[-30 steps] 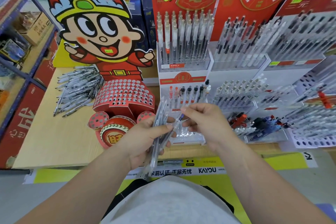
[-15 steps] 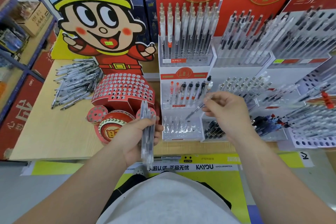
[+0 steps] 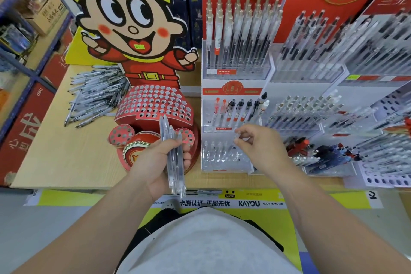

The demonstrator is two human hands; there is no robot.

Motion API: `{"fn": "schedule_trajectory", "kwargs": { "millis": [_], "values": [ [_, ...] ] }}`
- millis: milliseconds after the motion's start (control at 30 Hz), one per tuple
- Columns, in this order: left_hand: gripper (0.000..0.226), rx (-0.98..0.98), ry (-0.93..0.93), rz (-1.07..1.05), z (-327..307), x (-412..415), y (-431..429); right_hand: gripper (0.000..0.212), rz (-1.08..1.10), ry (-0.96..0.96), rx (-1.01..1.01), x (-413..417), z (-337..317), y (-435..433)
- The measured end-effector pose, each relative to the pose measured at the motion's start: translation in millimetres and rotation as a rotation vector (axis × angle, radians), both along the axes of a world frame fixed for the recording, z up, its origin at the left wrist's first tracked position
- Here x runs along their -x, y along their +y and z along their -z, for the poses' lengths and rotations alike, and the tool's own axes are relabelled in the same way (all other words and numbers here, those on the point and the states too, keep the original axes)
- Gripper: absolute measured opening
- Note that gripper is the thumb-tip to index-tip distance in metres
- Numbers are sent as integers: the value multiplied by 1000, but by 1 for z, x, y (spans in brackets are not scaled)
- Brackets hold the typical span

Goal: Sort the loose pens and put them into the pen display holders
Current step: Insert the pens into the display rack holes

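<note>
So our left hand (image 3: 155,162) is wrapping its fingers round a bundle of clear pens (image 3: 174,169), just below the middle of the frame. The pens are standing roughly upright and poking out above and below the fist. Our right hand (image 3: 262,147) is sitting just right of centre, thumb and fingers curling in and pinching the top of a single clear pen (image 3: 237,138). It's pretty blurry, so we're not able to tell whether its tip is sitting in a slot.

That pen is hanging over the bottom tier of the white pen display holder (image 3: 224,168), where a few other clear pens are standing. One tier up, red and black capped pens (image 3: 239,110) are lining up in a row. The top tier is holding tall pens with pale gold tops (image 3: 240,29).

Left of that, right behind our left hand, a red cartoon-character holder (image 3: 153,104) full of round holes is standing on the wooden table (image 3: 55,158). A pile of loose pens (image 3: 95,95) is lying beside it at the left of the frame. More pen racks (image 3: 333,55) are filling the right side.
</note>
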State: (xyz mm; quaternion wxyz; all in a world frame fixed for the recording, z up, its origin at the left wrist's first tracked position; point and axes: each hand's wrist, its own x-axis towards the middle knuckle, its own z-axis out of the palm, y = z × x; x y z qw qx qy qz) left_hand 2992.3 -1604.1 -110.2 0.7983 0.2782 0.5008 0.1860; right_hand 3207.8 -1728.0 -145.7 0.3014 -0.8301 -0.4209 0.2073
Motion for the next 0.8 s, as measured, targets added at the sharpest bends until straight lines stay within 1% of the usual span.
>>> {"fn": "schedule_trajectory", "kwargs": {
  "millis": [167, 367, 667, 767, 800],
  "values": [
    [11, -13, 18, 13, 0, 5, 1, 17, -33, -65, 12, 0, -1, 3],
    [13, 1, -21, -6, -1, 4, 0, 28, -104, -71, 134, 1, 8, 2],
    [10, -1, 8, 7, -4, 2, 1, 19, -137, -211, 235, 7, 19, 9],
    [19, -3, -6, 18, -7, 1, 0, 15, -149, -264, 292, 6, 20, 10],
    [17, -2, -15, 28, -9, 1, -1, 13, -150, -279, 304, 6, 21, 10]
  ]
}}
